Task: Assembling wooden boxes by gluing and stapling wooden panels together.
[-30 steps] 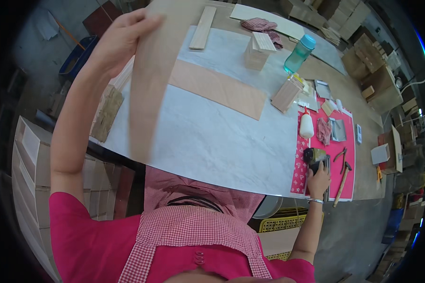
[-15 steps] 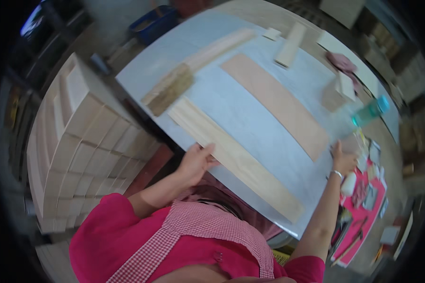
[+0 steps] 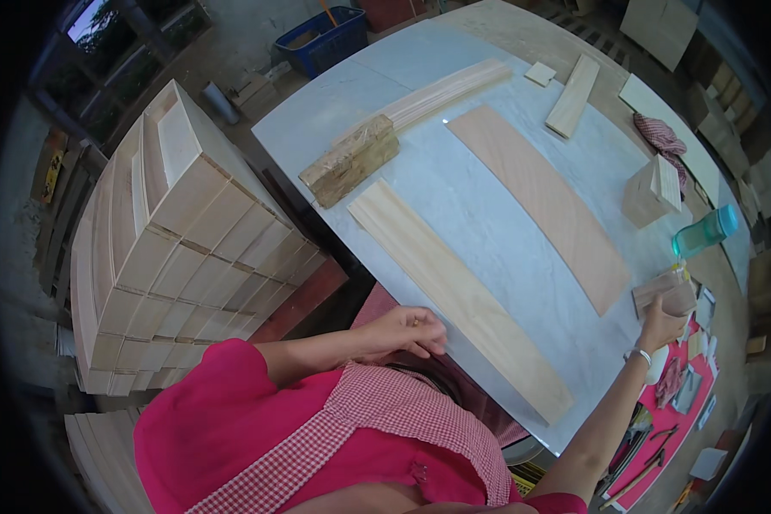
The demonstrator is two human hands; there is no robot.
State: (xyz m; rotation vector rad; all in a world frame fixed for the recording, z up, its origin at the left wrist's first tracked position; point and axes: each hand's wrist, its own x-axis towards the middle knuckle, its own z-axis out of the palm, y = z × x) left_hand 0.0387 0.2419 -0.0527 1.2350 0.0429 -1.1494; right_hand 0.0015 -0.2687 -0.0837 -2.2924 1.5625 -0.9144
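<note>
A person in a pink top and checked apron stands at a pale grey worktable (image 3: 488,214), seen from above. The left hand (image 3: 407,330) rests at the near edge of the table, fingers curled loosely and close together, their tips just beside the long edge of a pale wood board (image 3: 458,295); whether they actually touch it cannot be told. That board lies flat on the table, its long axis running diagonally from the far left, close to a rough wooden block (image 3: 351,160), toward the near right edge of the table, where its lower end stops near the corner. The right hand (image 3: 664,317) is raised well apart from the board at the table's right side, fingers wrapped around a small brownish wooden piece (image 3: 664,293). A second, reddish-brown board (image 3: 540,201) lies farther out, roughly parallel to the pale one and apart from it. A bundle of thin pale strips (image 3: 445,90) extends from the rough block toward the far side. A small wooden box (image 3: 651,190) and a teal bottle (image 3: 702,233) stand near the right hand. Stacked wooden boxes (image 3: 171,248) rise to the person's left, and a pink mat (image 3: 672,411) with tools lies on the right.
</note>
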